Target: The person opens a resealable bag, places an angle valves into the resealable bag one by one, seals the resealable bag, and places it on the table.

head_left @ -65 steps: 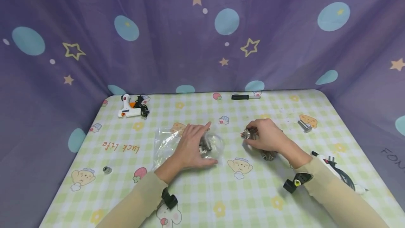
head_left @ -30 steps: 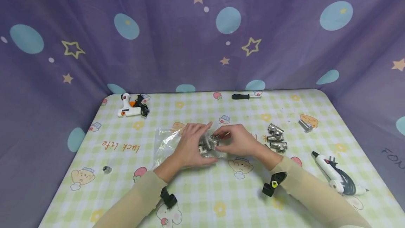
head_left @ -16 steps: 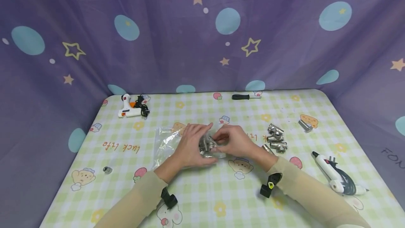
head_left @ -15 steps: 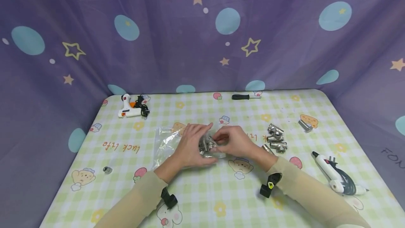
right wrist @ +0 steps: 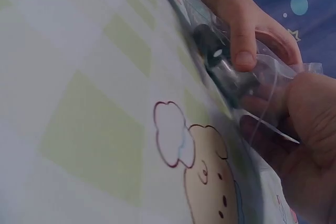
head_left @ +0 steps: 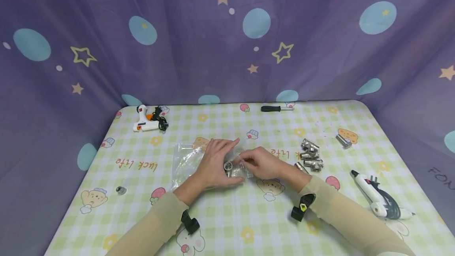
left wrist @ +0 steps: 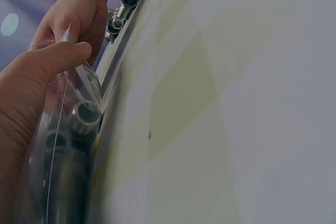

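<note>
Head view: my left hand point(head_left: 215, 165) curled round the clear bag point(head_left: 185, 160) on the bench point(head_left: 213, 224), a metal fitting point(head_left: 228, 166) inside; my right hand point(head_left: 266, 164) pinched its edge. Left wrist view: loose fittings point(left wrist: 124, 12) lay beyond — outside the bag. Right wrist view: my left thumb point(right wrist: 243, 45) pressed the plastic.

The bag point(head_left: 185, 163) is clear, glossy plastic, the fittings point(head_left: 310, 155) shiny metal, the curtain point(head_left: 202, 62) matt cloth.

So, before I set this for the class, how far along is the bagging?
Done: metal fittings sit inside the clear bag. In hand: the left hand rests on it; the right hand seems to pinch its edge. Probably left: the loose fittings grouped outside.
</note>
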Demonstrator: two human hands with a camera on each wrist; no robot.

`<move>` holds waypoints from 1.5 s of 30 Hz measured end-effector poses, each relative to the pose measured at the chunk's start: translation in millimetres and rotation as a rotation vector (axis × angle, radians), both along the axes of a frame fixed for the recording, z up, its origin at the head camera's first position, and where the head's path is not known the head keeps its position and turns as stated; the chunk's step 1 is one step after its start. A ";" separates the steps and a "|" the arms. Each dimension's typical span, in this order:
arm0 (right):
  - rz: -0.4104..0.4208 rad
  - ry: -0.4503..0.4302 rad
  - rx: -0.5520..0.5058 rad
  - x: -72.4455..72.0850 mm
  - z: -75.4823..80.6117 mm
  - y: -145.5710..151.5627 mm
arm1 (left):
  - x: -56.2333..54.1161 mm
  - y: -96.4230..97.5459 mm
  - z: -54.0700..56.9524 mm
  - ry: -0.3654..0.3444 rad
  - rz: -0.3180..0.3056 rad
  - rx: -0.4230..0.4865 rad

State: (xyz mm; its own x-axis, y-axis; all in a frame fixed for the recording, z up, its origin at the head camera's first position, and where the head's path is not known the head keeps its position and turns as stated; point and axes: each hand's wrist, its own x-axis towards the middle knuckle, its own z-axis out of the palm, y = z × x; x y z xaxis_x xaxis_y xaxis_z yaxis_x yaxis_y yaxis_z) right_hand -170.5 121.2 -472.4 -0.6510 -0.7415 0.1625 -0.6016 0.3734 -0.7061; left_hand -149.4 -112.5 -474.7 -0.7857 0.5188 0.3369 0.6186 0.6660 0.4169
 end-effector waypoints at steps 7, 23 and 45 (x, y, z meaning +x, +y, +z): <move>-0.023 -0.020 -0.004 -5.6 13.6 11.7 | -1.1 0.4 0.3 0.015 -0.002 0.002; -0.241 0.065 -0.006 -10.8 38.0 74.7 | 0.5 0.7 3.3 -0.023 0.016 -0.023; -0.374 0.135 0.191 9.3 33.0 140.3 | 2.7 0.5 4.2 -0.043 0.009 -0.028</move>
